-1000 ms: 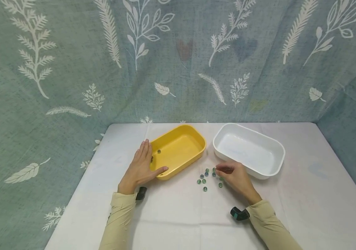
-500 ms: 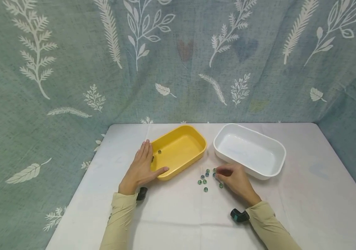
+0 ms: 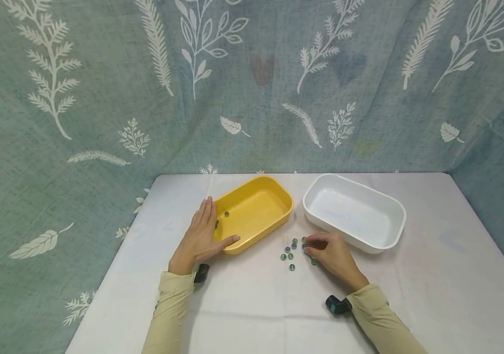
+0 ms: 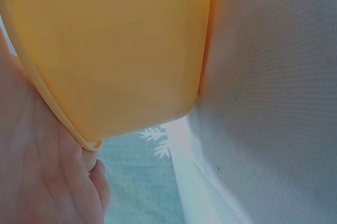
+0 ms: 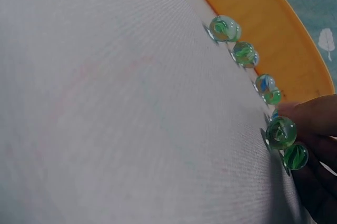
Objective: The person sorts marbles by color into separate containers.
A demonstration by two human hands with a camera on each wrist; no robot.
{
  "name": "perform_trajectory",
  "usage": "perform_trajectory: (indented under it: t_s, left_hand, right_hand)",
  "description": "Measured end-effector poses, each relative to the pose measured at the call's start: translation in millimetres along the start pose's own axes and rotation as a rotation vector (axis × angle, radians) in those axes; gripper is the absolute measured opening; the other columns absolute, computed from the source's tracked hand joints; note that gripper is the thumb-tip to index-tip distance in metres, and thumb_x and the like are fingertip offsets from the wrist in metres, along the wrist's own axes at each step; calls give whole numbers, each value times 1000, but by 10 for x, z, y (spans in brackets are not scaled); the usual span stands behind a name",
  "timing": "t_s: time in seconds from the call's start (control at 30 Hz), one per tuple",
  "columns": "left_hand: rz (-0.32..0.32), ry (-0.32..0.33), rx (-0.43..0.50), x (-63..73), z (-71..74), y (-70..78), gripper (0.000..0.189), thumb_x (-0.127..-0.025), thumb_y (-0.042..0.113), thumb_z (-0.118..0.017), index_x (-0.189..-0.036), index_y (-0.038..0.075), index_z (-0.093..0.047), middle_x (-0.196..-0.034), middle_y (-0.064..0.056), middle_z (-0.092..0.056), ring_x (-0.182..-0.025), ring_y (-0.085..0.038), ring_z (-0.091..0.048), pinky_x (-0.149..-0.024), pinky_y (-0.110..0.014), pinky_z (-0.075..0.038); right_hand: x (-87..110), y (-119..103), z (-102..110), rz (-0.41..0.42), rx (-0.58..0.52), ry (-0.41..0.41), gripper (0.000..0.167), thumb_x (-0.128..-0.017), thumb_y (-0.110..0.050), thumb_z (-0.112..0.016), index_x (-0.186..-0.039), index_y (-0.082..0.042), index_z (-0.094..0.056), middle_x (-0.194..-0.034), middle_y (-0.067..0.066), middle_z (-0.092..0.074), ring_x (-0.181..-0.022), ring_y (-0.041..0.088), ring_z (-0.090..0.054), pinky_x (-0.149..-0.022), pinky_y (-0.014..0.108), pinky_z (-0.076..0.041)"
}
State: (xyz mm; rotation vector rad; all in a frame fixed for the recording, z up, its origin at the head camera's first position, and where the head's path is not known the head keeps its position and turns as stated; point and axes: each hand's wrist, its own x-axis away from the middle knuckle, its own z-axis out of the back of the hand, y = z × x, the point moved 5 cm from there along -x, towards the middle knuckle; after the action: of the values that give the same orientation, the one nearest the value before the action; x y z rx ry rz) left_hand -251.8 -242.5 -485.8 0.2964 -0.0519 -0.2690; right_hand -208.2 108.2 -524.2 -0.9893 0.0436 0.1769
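My left hand (image 3: 197,238) rests with straight, spread fingers against the near-left end of a yellow tray (image 3: 258,209), its thumb reaching over the front rim. In the left wrist view the palm (image 4: 42,161) lies along the tray's rim. My right hand (image 3: 333,255) is low over the table, thumb and index finger pinching at a blue marble (image 3: 304,246). From the right wrist, the thumb (image 5: 310,113) covers most of that blue marble (image 5: 275,113). Two green glass marbles, one nearer (image 5: 281,132) and one by the lower fingers (image 5: 296,156), sit beside it.
Several more glass marbles (image 3: 290,256) lie loose left of the right hand. A few sit in the yellow tray's left end, one marble (image 3: 226,214) apart from the others. A white tray (image 3: 352,216) stands behind the right hand. Patterned cloth (image 3: 252,88) hangs behind the table.
The right thumb has moved slightly toward the blue marble, and the green marble that showed beside it a second ago is now hidden in the head view. The left hand has stayed in place.
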Motion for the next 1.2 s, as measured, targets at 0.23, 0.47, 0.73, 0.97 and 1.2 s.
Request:
perform_trajectory:
  t_s: [0.23, 0.47, 0.73, 0.97, 1.2]
  left_hand:
    - [-3, 3, -5, -7, -2, -7, 125, -86, 81, -56, -165, 1, -2, -176, -13, 7, -164, -33, 3, -133, -56, -10]
    - [-6, 3, -1, -4, -4, -5, 124, -86, 82, -55, -165, 2, -2, -176, -12, 9, -164, -32, 3, -133, -55, -10]
    - [-8, 2, -8, -12, -2, -12, 125, -86, 82, -54, -165, 1, -1, -176, -12, 9, -164, -33, 4, -133, -56, -10]
    - [-11, 8, -6, -7, 6, -5, 125, -86, 81, -56, -165, 1, 0, -176, -12, 8, -164, -33, 3, -132, -57, -11]
    - [-9, 6, 3, 3, -5, -14, 125, -86, 81, -56, -164, 1, -1, -176, -14, 7, -164, -33, 3, -132, -58, -11]
  right_hand:
    - [4, -27, -15, 11, 10, 8, 23, -81, -5, -86, -103, -5, -80, -104, 9, -80, -91, 18, -72, -78, 22, -57]
    - [0, -26, -28, 10, 14, 18, 22, -81, -5, -86, -102, -5, -80, -102, 8, -80, -90, 17, -72, -78, 23, -58]
    - [3, -58, -21, 32, 26, 32, 20, -81, -3, -85, -100, -5, -80, -101, 8, -80, -91, 18, -73, -78, 25, -59]
    - [9, -68, -17, 31, 27, 31, 19, -82, -3, -84, -100, -6, -80, -102, 7, -80, -93, 19, -74, -80, 26, -59]
    - [11, -57, -4, -1, 17, 19, 19, -83, -5, -83, -102, -7, -81, -105, 8, -80, -95, 18, -72, -81, 24, -57]
